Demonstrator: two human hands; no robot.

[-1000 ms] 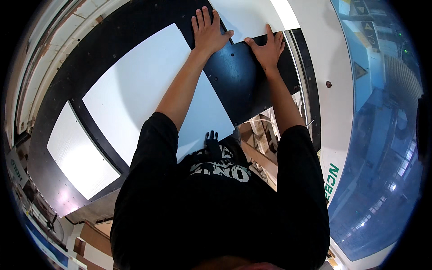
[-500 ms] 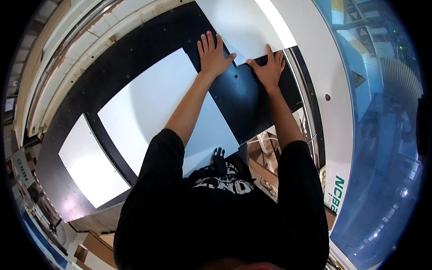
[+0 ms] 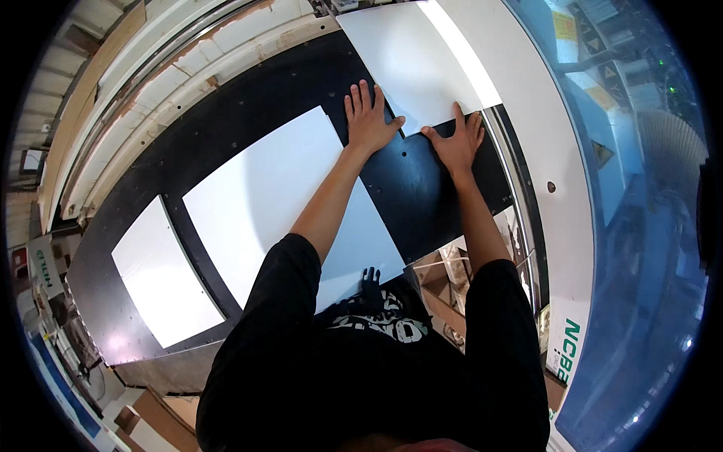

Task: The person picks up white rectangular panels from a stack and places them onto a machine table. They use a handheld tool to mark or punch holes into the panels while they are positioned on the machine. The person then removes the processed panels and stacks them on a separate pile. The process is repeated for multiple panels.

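A white rectangular panel (image 3: 410, 64) lies on the black table (image 3: 294, 83) at the far right, one corner pointing toward me. My left hand (image 3: 369, 124) rests flat beside that corner, fingers spread, its thumb at the panel's left edge. On the other side of the corner, my right hand (image 3: 458, 143) is spread out too, with thumb and fingers against the panel's near edge. Neither hand grips anything. A larger white panel (image 3: 279, 196) lies to the left, partly under my left forearm, and a smaller white panel (image 3: 167, 279) is farther left.
A metal rail (image 3: 520, 203) runs along the table's right side, next to a white machine housing (image 3: 553, 143) with a blue transparent cover (image 3: 633, 248). Stacked boards and a pale ledge (image 3: 203, 75) border the far left. Below the right forearm is an open gap with wooden pieces (image 3: 444, 275).
The view has shifted, so the table and panels appear lower and slightly right. Both hands stay at the same panel corner, with no visible change of hold.
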